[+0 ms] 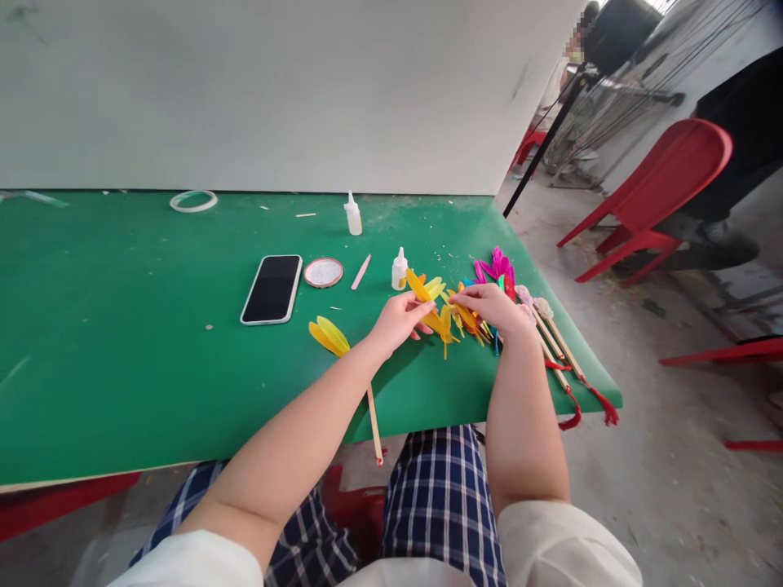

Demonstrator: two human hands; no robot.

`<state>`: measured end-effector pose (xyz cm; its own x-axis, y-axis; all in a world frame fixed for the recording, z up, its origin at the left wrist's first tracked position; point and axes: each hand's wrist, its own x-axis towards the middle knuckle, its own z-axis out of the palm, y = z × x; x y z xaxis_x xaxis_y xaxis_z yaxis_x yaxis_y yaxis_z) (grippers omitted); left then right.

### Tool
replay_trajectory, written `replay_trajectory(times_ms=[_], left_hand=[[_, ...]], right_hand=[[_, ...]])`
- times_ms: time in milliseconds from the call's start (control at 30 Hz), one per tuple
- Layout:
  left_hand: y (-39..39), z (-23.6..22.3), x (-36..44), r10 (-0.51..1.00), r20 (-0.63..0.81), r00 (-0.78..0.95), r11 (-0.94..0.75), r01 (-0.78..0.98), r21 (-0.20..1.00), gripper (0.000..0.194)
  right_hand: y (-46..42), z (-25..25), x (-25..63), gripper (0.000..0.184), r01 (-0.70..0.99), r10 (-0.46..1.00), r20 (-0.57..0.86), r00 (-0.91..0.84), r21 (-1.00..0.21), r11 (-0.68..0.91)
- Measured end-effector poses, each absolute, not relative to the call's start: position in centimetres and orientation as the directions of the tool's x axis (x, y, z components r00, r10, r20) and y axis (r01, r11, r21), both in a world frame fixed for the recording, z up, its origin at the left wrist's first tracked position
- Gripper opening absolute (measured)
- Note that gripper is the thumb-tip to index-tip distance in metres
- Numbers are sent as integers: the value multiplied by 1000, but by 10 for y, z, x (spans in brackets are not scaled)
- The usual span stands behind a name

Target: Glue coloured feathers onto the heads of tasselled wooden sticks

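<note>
My left hand (400, 319) is closed on a yellow feather (419, 285), whose tip stands up past my fingers. With thumb and fingers pinched, my right hand (493, 306) grips an orange feather (468, 318) at the edge of a loose feather pile. More yellow feathers (446, 322) lie between the two hands. Under my left forearm is a wooden stick (373, 420) with yellow feathers (330, 334) at its far end; the forearm hides its middle. Magenta feathers (498, 265) show beyond my right hand, which covers part of the pile.
On the green table (134, 350) are a white-capped glue bottle (400, 271), a second bottle (353, 216), a phone (272, 289), a round lid-like disc (324, 272), a pink strip (361, 272) and a tape roll (193, 201). Tasselled sticks (566, 346) lie right. A red chair (666, 183) stands beyond.
</note>
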<state>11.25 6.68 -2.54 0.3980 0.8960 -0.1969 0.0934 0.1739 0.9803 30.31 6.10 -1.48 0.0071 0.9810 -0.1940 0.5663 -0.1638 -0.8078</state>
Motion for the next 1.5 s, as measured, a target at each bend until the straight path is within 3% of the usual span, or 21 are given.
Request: replay_trajectory(times_ms=[167,433,633,867,1033,1367,1500], left_hand=[[67,-26,109,939,-127,321,85,141,986,29],[67,-24,110,946,-106,307,85,82,993,30],[68,-24,110,951,-93,295,76,70,995,25],[73,-23,103,989,18,148,-24,35,999,25],[75,-18,95,989,-13,147,10,21,1000,27],[84,-14,87,1000,3,27,-2,-45,999,25],[85,-10,73,997,22,-68,-23,-13,1000,27]], right_hand=[[60,-12,302,31,599,983,-183,-26,-790,-132],[55,-1,292,35,572,988,-136,-79,-818,-67],[52,2,275,32,533,935,-167,-313,-846,27],[53,1,267,31,520,926,-182,-331,-854,18],[52,2,261,29,457,914,-159,-373,-889,31],[53,0,262,27,410,932,-160,-326,-912,-13],[54,-2,270,32,389,972,-122,-202,-921,-35]])
